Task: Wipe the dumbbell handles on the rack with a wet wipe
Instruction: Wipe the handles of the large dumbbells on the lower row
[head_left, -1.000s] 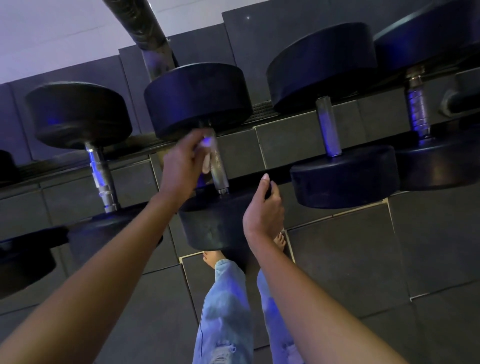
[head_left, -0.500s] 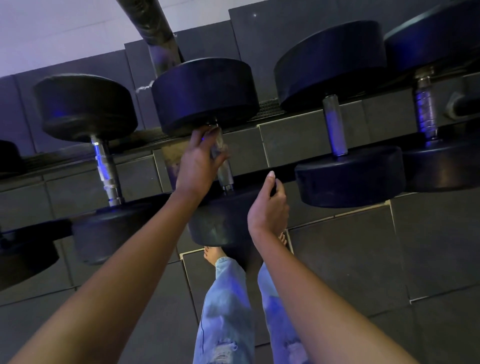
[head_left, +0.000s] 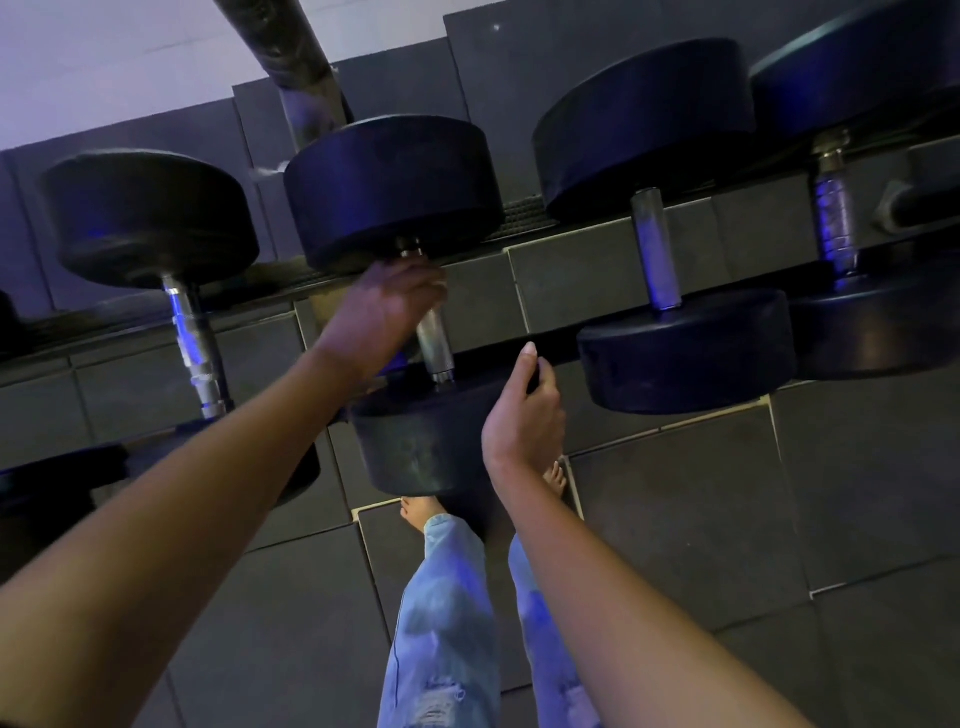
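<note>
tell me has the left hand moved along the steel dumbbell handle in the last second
Yes. The left hand has slid a little up the steel dumbbell handle, toward the far black round weight head.

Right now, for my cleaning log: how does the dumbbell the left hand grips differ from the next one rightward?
The gripped dumbbell has the left hand round its handle; the neighbour dumbbell has a bare handle. The gripped dumbbell's near head looks scuffed grey; the neighbour dumbbell's looks smooth and dark. Both have round heads and metal handles.
</note>
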